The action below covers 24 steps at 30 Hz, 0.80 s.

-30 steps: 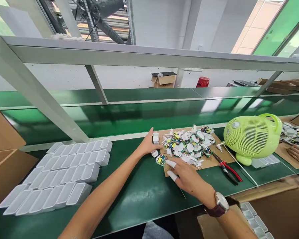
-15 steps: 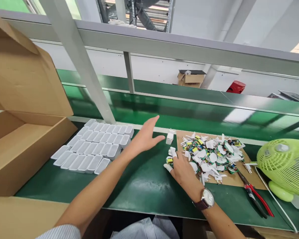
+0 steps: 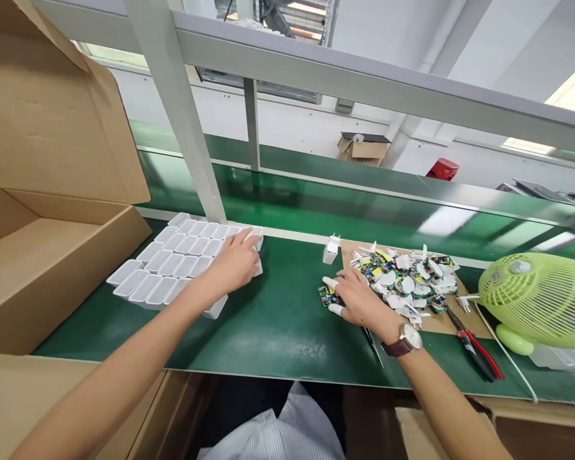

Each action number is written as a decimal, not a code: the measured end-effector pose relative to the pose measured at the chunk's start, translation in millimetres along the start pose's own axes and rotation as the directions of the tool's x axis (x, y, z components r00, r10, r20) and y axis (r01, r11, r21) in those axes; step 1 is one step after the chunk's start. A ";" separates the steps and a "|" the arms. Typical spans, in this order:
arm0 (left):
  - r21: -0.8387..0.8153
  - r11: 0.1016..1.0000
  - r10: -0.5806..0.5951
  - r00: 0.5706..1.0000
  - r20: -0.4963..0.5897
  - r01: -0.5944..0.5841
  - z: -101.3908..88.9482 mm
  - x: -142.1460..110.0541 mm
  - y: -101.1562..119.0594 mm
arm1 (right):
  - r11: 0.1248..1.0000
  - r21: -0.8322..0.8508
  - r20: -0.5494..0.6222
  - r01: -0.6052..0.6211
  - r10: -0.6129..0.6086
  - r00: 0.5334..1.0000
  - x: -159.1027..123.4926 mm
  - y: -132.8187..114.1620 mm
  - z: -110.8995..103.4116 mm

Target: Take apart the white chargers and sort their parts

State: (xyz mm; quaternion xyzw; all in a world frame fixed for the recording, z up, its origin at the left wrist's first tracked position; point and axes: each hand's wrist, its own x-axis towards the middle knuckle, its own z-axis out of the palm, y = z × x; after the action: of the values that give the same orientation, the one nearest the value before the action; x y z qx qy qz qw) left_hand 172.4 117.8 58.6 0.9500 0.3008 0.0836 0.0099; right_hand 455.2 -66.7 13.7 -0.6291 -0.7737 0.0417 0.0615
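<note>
My left hand (image 3: 236,260) lies over the right end of a block of several white plastic shells (image 3: 172,265) on the green bench, its fingers curled onto the nearest shell (image 3: 255,241). My right hand (image 3: 353,299), with white cots on two fingers, rests at the left edge of a pile of small circuit boards and white plug parts (image 3: 402,281) heaped on a cardboard sheet (image 3: 474,324). Its fingers press down on one small board (image 3: 324,295). A single assembled white plug (image 3: 330,249) stands upright between my hands.
An open cardboard box (image 3: 43,211) stands at the left. Red-handled pliers (image 3: 474,348) lie right of the pile. A lime green fan (image 3: 536,300) sits at the far right with a white cord (image 3: 512,364). A grey frame post (image 3: 182,121) rises behind the shells.
My left hand has moved left from the standing plug to the white shells. My right hand stays at the pile's left edge. The view has swung left and down.
</note>
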 end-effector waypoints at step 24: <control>-0.646 0.763 0.015 0.999 -0.045 -0.040 98.2 -33.3 48.2 | 0.873 0.208 -0.229 -0.441 0.482 0.846 -141.7 -36.0 32.2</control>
State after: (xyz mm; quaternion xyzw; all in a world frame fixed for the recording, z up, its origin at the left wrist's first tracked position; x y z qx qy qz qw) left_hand 189.2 62.3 -39.9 0.8911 0.2399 0.1996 0.3295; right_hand 444.1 -212.4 -19.1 -0.7903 -0.5779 0.0249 0.2022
